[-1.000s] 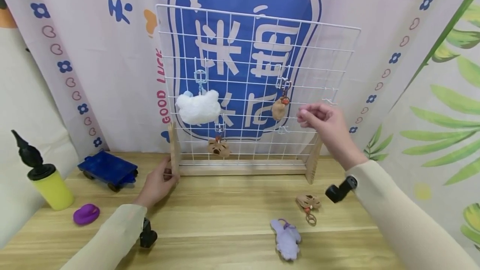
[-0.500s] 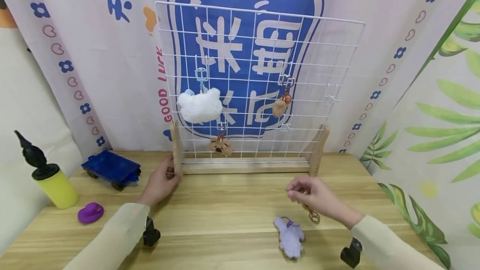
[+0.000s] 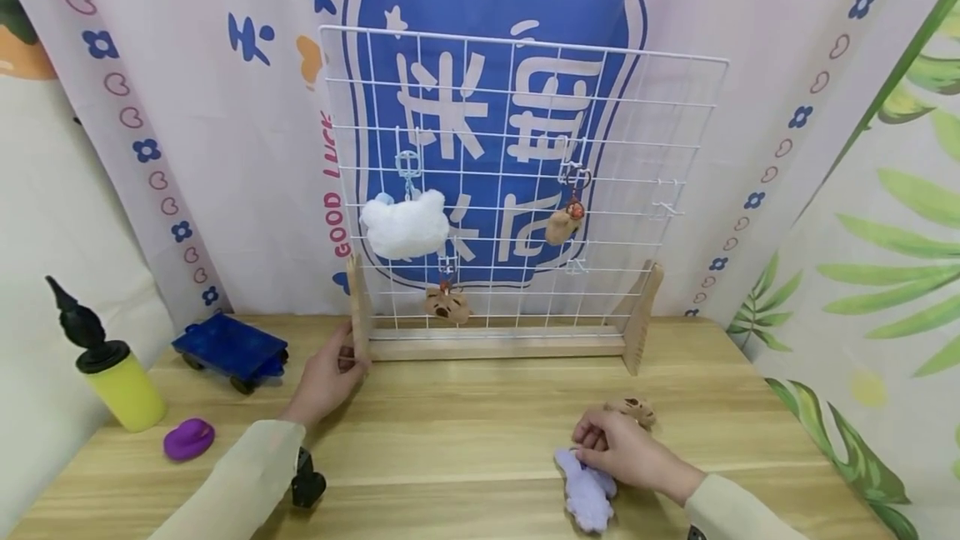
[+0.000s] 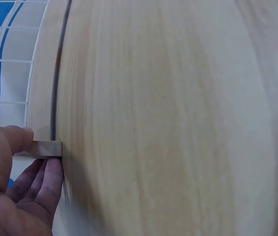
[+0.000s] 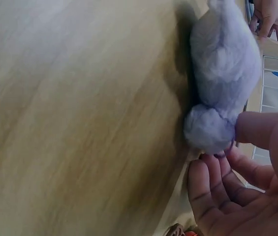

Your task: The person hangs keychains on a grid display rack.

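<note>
My left hand (image 3: 326, 377) grips the left wooden foot (image 3: 359, 311) of a white wire grid rack (image 3: 487, 190). In the left wrist view, the thumb lies on one side of that foot (image 4: 47, 148) and the fingers on the other. On the table at front right, a lilac plush keychain (image 3: 587, 497) lies flat. My right hand (image 3: 628, 452) pinches it at its purple ring end; the right wrist view shows thumb and forefinger at the plush (image 5: 225, 64). Partly hidden behind this hand is a brown plush keychain (image 3: 636, 411) with a striped face.
From the grid hang a white plush (image 3: 405, 225) and two small brown plush charms (image 3: 447, 305). Bare clear hooks (image 3: 665, 208) sit on its right side. At left stand a blue toy cart (image 3: 231, 348), a yellow hand pump (image 3: 120, 386) and a purple object (image 3: 189, 439).
My right hand has come down from beside the grid's right side to the lilac plush keychain on the table and taken hold of it. The left hand has stayed on the foot.
</note>
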The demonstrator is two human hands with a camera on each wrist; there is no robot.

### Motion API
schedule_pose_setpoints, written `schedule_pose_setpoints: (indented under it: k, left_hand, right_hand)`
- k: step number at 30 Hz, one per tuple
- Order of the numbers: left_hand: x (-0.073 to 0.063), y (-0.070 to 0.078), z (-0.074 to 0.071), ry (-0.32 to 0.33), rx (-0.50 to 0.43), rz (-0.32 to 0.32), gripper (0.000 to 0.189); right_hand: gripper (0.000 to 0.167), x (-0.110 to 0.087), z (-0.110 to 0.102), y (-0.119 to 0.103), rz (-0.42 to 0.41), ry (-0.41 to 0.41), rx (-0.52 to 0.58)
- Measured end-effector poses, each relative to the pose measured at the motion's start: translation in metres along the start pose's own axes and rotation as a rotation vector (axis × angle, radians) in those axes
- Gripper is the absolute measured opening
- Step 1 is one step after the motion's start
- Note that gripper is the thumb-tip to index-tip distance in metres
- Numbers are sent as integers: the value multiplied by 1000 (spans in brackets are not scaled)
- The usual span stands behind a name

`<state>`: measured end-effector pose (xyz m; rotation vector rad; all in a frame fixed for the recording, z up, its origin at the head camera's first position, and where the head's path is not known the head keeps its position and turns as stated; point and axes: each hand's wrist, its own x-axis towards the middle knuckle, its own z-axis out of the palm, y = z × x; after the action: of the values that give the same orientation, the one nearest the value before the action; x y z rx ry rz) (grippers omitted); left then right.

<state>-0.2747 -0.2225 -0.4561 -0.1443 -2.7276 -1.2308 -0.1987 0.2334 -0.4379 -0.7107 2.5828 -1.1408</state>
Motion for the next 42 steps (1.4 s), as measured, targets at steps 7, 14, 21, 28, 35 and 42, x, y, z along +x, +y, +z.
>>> schedule_pose_setpoints:
  k: [7, 14, 21, 28, 35, 42]
  left_hand:
    - [1, 1, -2, -13, -2, 6, 76]
    - [0, 2, -1, -12, -7, 4, 75]
    - [0, -3, 0, 0, -5, 27, 75]
    - [0, -3, 0, -5, -13, 19, 75]
    - [-1, -3, 0, -9, -13, 16, 76]
    - [-1, -3, 0, -10, -12, 4, 76]
  right_hand:
    - [6, -1, 3, 1, 27, 11, -11]
    - [7, 0, 2, 2, 31, -25, -35]
    - [8, -2, -2, 1, 2, -63, -5]
    - [7, -2, -5, 6, -77, -33, 84]
    - [14, -3, -9, 13, -45, -42, 213]
    - [20, -4, -13, 13, 66, -31, 361]
